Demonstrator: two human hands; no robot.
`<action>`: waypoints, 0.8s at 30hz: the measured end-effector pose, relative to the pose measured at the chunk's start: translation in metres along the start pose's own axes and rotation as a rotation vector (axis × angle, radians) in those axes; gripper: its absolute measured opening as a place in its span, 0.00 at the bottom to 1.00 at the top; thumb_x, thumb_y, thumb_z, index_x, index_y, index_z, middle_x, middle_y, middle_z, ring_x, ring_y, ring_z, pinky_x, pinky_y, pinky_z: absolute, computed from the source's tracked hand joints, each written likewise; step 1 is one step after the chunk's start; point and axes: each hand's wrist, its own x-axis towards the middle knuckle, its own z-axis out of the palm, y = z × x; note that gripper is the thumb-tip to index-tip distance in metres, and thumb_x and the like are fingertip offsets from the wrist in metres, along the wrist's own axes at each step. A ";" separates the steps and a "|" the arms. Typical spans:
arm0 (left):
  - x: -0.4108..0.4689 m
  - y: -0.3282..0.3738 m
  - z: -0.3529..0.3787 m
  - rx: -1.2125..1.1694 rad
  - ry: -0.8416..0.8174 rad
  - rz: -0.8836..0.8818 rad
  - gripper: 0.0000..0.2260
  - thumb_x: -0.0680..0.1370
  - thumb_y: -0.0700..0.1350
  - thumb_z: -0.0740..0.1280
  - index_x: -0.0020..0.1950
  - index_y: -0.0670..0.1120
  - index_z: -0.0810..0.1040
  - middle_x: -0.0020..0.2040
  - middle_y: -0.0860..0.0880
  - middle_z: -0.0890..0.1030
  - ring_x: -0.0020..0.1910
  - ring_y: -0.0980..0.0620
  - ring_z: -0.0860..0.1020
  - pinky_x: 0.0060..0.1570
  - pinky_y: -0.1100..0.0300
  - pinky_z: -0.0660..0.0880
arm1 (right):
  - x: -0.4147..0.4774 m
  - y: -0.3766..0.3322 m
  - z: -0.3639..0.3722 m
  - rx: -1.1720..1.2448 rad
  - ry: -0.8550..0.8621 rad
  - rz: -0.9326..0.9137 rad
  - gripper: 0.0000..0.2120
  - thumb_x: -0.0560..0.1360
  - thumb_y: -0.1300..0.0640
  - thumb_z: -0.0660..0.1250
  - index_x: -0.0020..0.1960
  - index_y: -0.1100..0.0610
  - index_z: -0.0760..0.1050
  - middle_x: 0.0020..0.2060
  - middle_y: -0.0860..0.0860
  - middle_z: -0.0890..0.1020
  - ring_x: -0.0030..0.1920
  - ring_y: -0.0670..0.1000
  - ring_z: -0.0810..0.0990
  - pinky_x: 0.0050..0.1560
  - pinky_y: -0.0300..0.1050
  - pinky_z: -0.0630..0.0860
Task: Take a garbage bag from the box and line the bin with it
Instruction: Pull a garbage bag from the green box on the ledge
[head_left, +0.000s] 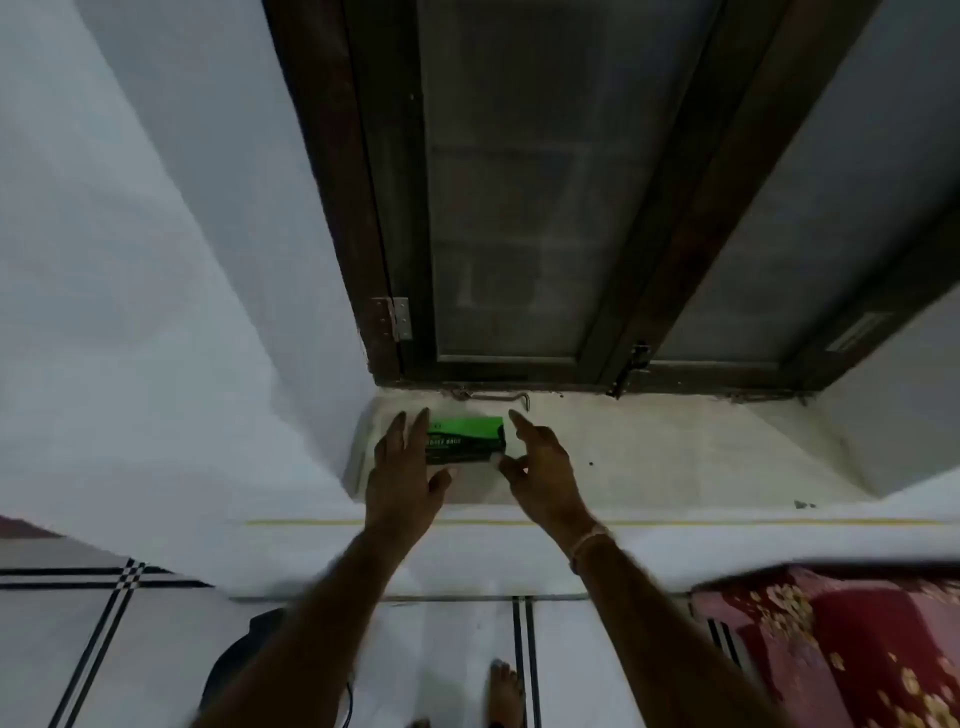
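Counted in view: one green box (466, 439) on one sill (649, 452). Two hands, left hand (402, 470) and right hand (543, 470), each with spread fingers. One bangle (592, 538) on the right wrist. One hinge (393, 318). One bare foot (503, 691). One red floral cloth (841, 639).

The scene is dimly and evenly lit, with a cool grey cast on the walls (156, 260). No strong shadows or glare are seen. The window (509, 208) panes are dark and murky. Straight lines are bent outward toward the edges by the wide lens. The forearms and the patterned cloth (841, 644) at the bottom are smeared by motion blur, and fine detail is soft throughout.
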 end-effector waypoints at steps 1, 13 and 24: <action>0.010 0.002 0.005 0.001 -0.027 -0.026 0.38 0.77 0.51 0.73 0.83 0.48 0.58 0.81 0.40 0.61 0.77 0.37 0.64 0.68 0.42 0.72 | 0.013 0.005 0.002 0.012 -0.045 0.008 0.32 0.80 0.53 0.70 0.80 0.55 0.63 0.63 0.58 0.77 0.53 0.58 0.83 0.59 0.50 0.81; 0.021 -0.002 0.007 -0.404 0.064 -0.065 0.25 0.74 0.47 0.76 0.69 0.46 0.77 0.62 0.44 0.74 0.53 0.58 0.77 0.51 0.80 0.70 | 0.037 0.027 -0.027 0.424 -0.133 0.050 0.13 0.73 0.59 0.78 0.52 0.54 0.75 0.45 0.50 0.85 0.34 0.42 0.82 0.37 0.42 0.79; 0.010 0.001 -0.004 -0.542 0.138 -0.102 0.24 0.72 0.49 0.76 0.67 0.54 0.76 0.59 0.52 0.75 0.57 0.69 0.76 0.51 0.75 0.74 | 0.046 0.042 -0.037 0.185 0.003 -0.075 0.10 0.72 0.62 0.77 0.48 0.48 0.85 0.48 0.45 0.82 0.52 0.47 0.79 0.54 0.40 0.75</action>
